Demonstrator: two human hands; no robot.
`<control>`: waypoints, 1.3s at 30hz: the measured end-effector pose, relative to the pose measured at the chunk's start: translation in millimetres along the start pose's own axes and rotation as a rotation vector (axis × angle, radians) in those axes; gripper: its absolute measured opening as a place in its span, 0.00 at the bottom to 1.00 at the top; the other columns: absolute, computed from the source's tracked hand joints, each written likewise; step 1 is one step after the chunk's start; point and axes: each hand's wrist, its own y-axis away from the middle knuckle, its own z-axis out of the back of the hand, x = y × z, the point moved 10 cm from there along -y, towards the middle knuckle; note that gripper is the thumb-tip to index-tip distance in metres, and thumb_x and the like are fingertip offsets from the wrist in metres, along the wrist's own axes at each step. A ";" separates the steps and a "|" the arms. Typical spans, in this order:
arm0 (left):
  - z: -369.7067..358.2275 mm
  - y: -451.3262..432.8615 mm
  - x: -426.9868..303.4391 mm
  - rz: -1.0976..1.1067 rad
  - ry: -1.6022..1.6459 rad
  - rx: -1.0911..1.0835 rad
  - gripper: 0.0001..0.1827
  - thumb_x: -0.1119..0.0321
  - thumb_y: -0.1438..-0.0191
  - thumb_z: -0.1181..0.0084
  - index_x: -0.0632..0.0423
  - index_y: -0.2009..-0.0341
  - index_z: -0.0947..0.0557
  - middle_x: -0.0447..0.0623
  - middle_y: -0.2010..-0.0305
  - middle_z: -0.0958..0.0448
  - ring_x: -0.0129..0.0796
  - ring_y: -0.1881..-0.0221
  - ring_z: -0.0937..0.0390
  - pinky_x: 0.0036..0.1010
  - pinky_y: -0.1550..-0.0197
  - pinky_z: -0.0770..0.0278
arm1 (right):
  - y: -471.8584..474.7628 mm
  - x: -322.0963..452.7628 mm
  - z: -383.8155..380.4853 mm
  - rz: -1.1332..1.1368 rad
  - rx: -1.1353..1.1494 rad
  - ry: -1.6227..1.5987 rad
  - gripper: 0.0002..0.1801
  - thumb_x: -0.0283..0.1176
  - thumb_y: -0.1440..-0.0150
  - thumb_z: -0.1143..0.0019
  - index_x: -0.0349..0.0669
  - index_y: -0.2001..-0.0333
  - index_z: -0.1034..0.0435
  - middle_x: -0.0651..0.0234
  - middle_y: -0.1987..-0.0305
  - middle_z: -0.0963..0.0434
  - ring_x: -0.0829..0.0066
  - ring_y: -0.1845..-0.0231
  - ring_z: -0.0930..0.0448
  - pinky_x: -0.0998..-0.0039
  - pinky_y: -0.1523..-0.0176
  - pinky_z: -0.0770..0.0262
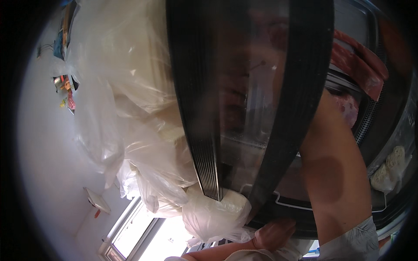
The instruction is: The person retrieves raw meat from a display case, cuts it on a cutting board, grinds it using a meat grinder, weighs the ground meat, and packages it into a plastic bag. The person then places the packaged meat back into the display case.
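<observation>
My left hand (275, 233) is low in the view by the dark edge of a display case (297, 228), its fingers partly curled. Whether they hold anything is unclear. From the lower right, my right forearm (336, 169) in a pale sleeve (354, 239) reaches up into the case; its hand is hidden behind a black ribbed frame (303, 65). A blurred skin-coloured shape shows through the clear panel (258, 98). Close to that forearm lie strips of raw red meat (362, 68) on a dark tray and a paler piece of raw meat (347, 107).
Large clear plastic bags with pale contents (147, 130) crowd the left of the frame, and another bagged pale bundle (217, 212) sits below its end. White wire (294, 205) crosses the case front. A bag of pale strands (388, 173) lies at the right. A bright window (153, 231) stands lower left.
</observation>
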 end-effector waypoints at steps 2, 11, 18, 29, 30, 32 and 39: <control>33.8 -6.7 -13.0 -0.056 -0.104 -0.146 0.11 0.66 0.45 0.38 0.52 0.57 0.12 0.50 0.47 0.17 0.40 0.45 0.19 0.32 0.42 0.21 | -2.4 -3.8 1.1 -0.001 -0.002 0.006 0.23 0.27 0.36 0.45 0.28 0.38 0.29 0.43 0.36 0.24 0.48 0.33 0.25 0.52 0.39 0.20; 17.5 -2.5 -7.0 -0.002 -0.061 -0.054 0.10 0.64 0.46 0.36 0.50 0.59 0.12 0.46 0.50 0.16 0.36 0.50 0.17 0.30 0.48 0.18 | -18.4 -5.4 -4.6 0.042 -0.014 0.043 0.25 0.27 0.37 0.44 0.29 0.37 0.29 0.44 0.35 0.25 0.48 0.31 0.27 0.51 0.37 0.21; -3.9 3.6 -1.9 -0.030 -0.053 0.089 0.13 0.62 0.45 0.40 0.52 0.56 0.14 0.48 0.53 0.17 0.41 0.50 0.19 0.32 0.49 0.22 | -12.6 19.5 12.4 0.150 -0.099 0.036 0.26 0.26 0.38 0.44 0.30 0.36 0.29 0.44 0.34 0.25 0.47 0.29 0.28 0.51 0.37 0.21; 89.7 -4.2 -62.4 -0.203 0.149 -0.395 0.17 0.84 0.57 0.40 0.57 0.60 0.14 0.55 0.56 0.16 0.48 0.55 0.16 0.38 0.51 0.17 | 248.6 23.2 185.0 -0.205 -0.037 -0.558 0.15 0.23 0.36 0.46 0.32 0.47 0.24 0.48 0.48 0.19 0.45 0.46 0.19 0.58 0.41 0.24; 121.4 -7.7 -81.7 -0.266 0.114 -0.471 0.17 0.85 0.56 0.41 0.57 0.60 0.14 0.55 0.57 0.15 0.48 0.55 0.16 0.37 0.50 0.17 | 282.0 25.0 209.8 -0.247 -0.046 -0.569 0.13 0.24 0.35 0.45 0.33 0.48 0.24 0.47 0.51 0.18 0.44 0.48 0.18 0.59 0.42 0.23; 188.0 -28.3 -98.7 -0.275 -0.107 -0.653 0.15 0.86 0.51 0.43 0.58 0.59 0.15 0.55 0.59 0.16 0.49 0.55 0.16 0.36 0.50 0.17 | 350.8 9.1 232.4 -0.374 -0.126 -0.571 0.12 0.31 0.31 0.44 0.35 0.50 0.23 0.51 0.58 0.17 0.50 0.57 0.16 0.60 0.51 0.22; 313.1 -150.5 -31.9 0.073 -0.716 -0.806 0.19 0.63 0.42 0.33 0.64 0.54 0.20 0.69 0.54 0.24 0.68 0.49 0.26 0.54 0.45 0.27 | 524.0 -7.1 289.3 -0.838 -0.156 -0.704 0.15 0.38 0.29 0.41 0.36 0.59 0.24 0.59 0.70 0.19 0.69 0.69 0.19 0.66 0.61 0.24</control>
